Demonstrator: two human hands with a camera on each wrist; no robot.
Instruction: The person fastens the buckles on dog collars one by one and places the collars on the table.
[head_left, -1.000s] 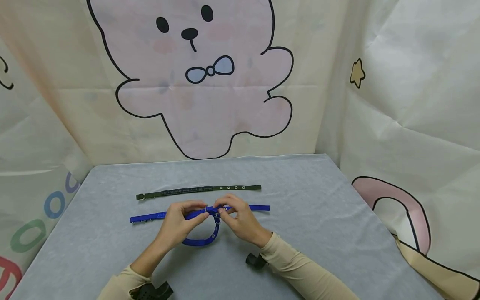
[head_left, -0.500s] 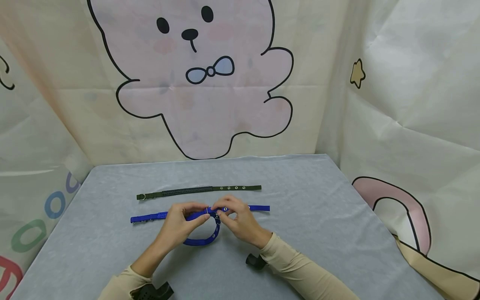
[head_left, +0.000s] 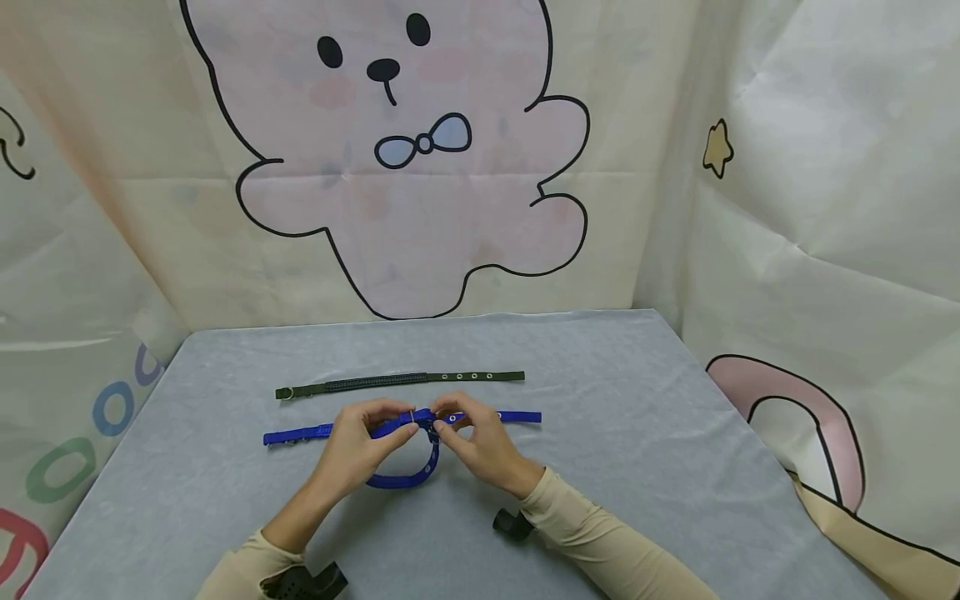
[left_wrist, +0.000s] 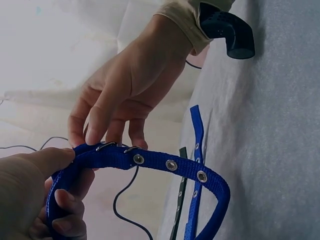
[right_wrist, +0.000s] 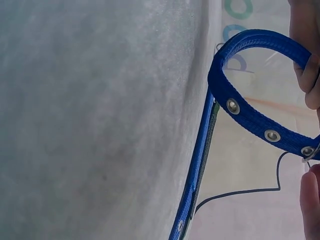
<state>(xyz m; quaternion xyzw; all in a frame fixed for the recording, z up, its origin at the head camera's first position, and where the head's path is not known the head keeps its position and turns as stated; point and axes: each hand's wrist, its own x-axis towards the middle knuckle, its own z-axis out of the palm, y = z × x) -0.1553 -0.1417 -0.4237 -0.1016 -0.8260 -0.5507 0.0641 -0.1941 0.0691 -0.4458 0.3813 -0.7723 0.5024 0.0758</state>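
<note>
Between both hands, raised above the table, is a blue collar [left_wrist: 172,164] with metal eyelets, bent into a loop. My left hand [head_left: 354,446] pinches its band between thumb and fingers. On the other side of the buckle, my right hand [head_left: 483,442] pinches the collar near where the strap meets it. In the left wrist view, metal rings [left_wrist: 106,146] of the buckle area show by the right fingertips. The right wrist view has the loop [right_wrist: 260,40] hanging, with only parts of the fingers visible at the edge. The exact strap threading at the buckle is partly hidden.
A second blue collar [head_left: 298,434] lies flat on the table [head_left: 600,400], behind the hands. Farther back, a dark green collar [head_left: 375,382] lies roughly parallel. Printed cloth hangs behind and at both sides. Each wrist wears a black camera mount [head_left: 513,524].
Both hands stay in nearly the same place, still gripping the collar. The right fingers shift slightly at the buckle, and the hanging loop rises a little.
</note>
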